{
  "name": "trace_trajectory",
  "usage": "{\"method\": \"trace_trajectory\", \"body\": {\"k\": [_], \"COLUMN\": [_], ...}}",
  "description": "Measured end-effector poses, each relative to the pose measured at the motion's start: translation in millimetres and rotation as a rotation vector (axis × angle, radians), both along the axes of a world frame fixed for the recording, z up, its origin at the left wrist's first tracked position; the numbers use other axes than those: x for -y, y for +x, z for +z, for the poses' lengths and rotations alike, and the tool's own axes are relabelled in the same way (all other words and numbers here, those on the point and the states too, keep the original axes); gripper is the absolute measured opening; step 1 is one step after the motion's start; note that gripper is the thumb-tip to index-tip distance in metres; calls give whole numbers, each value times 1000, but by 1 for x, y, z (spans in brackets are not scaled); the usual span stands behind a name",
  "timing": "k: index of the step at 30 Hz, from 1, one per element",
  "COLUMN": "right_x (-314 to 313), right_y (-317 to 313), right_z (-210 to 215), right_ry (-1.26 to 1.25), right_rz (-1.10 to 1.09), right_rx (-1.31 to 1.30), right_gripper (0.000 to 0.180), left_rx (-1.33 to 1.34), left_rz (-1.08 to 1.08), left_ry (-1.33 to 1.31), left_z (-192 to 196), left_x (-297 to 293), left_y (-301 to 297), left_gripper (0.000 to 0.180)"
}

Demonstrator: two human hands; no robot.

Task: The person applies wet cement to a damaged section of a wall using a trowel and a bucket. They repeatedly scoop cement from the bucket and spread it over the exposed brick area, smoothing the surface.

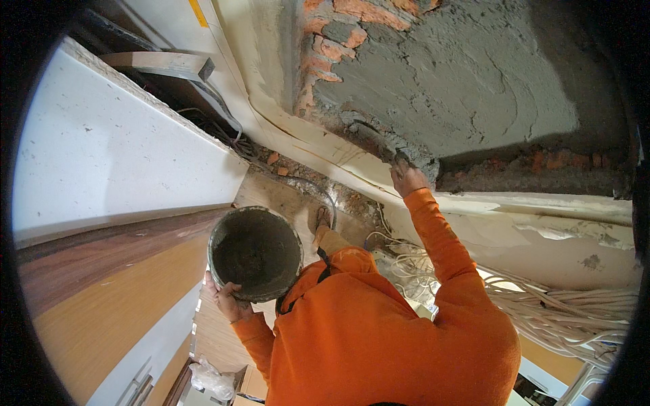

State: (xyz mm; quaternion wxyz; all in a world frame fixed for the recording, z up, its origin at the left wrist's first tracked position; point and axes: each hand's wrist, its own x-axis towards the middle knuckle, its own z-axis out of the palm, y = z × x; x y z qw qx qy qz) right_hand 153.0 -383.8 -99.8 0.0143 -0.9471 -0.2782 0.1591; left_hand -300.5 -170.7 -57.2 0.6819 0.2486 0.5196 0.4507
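My left hand (229, 301) grips the rim and side of a round dark bucket (295, 233), held against my left side. Grey mortar (254, 254) coats the inside of the bucket and lies at its bottom. My right arm reaches forward to the wall. There my right hand (409, 177) is closed around a trowel (401, 157), mostly hidden by my fingers and grey mortar. Its tip end is at the lower left edge of a wide patch of wet mortar (467, 81) spread over the wall. Bare orange brick (332, 51) shows along the patch's left side.
A pale ledge (345, 159) runs below the mortared wall. Coiled cables (569, 311) hang at the right, with more loose cables (413, 267) near my legs. A white panel (122, 145) stands at the left. Rubble (298, 172) lies along the floor edge, and a plastic bag (213, 380) sits behind me.
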Motion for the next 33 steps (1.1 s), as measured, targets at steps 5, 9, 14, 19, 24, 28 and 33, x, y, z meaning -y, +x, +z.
{"method": "trace_trajectory", "body": {"k": [5,9,14,19,24,28,33], "right_x": [-12,-19,-11,-50,-68,-75,-70], "right_y": [-7,-1,19,49,59,53,55], "right_z": [-6,-1,-4,11,12,3,0], "right_ry": [131,-20,18,-30,-45,-17,39], "right_rz": [180,62,207,305,276,183,99], "right_rx": [109,4,16,142,113,162,179], "right_gripper": [47,45,40,39,34,40,43], "left_rx": [27,-22,-24,-63,-81,-85,-86], "left_rz": [3,30,56,28,27,27,20], "left_ry": [-22,-58,-73,-95,-67,-85,-62], "left_z": [-5,5,6,4,-3,7,1], "left_x": [1,5,6,5,3,2,-1], "left_y": [-1,9,15,12,8,15,2], "left_gripper": [90,95,98,96,94,93,93]}}
